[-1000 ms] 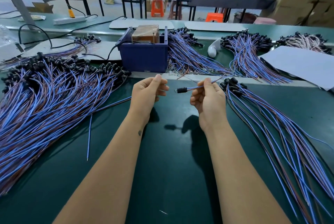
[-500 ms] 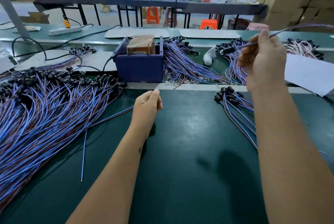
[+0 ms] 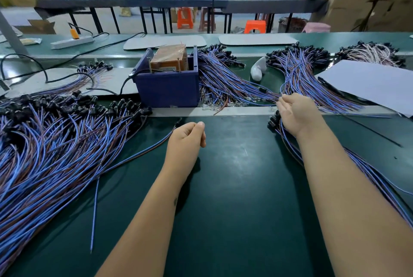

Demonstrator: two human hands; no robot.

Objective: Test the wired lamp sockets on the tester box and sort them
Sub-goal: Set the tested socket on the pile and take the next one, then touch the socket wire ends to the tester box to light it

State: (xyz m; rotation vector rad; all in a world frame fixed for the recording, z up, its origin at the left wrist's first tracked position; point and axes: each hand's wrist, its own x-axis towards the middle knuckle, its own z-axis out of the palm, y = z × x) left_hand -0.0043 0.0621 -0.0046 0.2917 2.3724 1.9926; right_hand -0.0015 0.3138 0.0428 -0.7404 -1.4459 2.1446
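The blue tester box (image 3: 167, 89) holds a brown block (image 3: 169, 58) and stands at the far edge of the green mat (image 3: 234, 187). A big heap of blue-and-brown wired black sockets (image 3: 55, 142) covers the left side. More sorted piles lie right of the box (image 3: 223, 82) and further right (image 3: 299, 64). A smaller bundle (image 3: 362, 167) runs under my right forearm. My left hand (image 3: 187, 138) rests on the mat with loosely curled fingers and holds nothing. My right hand (image 3: 297, 113) hovers palm-up over the bundle's sockets, fingers relaxed, fingertips by a blue wire loop.
A white sheet (image 3: 368, 84) lies at the back right and a white plastic piece (image 3: 258, 69) between the piles. A single loose blue wire (image 3: 95, 209) lies on the mat. A power strip (image 3: 71, 42) and black cable (image 3: 44, 75) sit behind. A metal rail (image 3: 234, 111) crosses the bench.
My right hand carried a wired socket up toward the back right pile, then came down without it. My left hand has stayed on the mat.
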